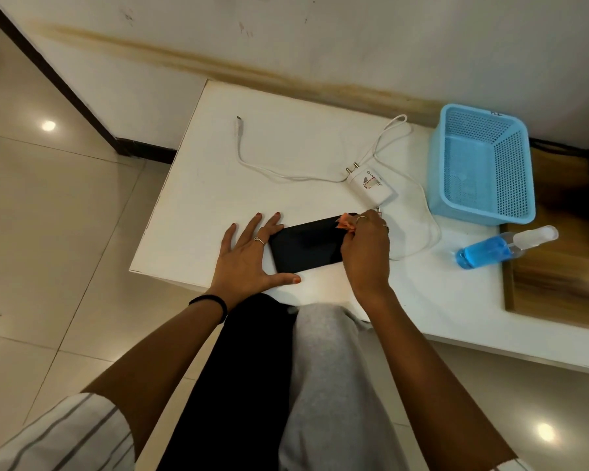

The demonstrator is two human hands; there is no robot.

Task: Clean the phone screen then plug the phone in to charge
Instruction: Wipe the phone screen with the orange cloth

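- Nearest, the person's knees sit against the near edge of the white table [422,294], one leg in black, the other in grey.
- The left hand [249,256] lies flat with fingers spread wide, thumb along the near edge of the phone [306,244] and fingers at its left end, steadying it.
- The phone lies dark and flat on the table close to the near edge.
- The right hand [366,249] has its fingers curled round a small orange cloth [346,222], pressing it on the phone's right end.
- To the right, a spray bottle [500,248] of blue liquid lies on its side.
- Just beyond the phone sits a white charger [371,186], its cable [252,164] looping across the table, free plug end at the far left.
- A pale blue basket [480,164] stands at the far right, near the wall.
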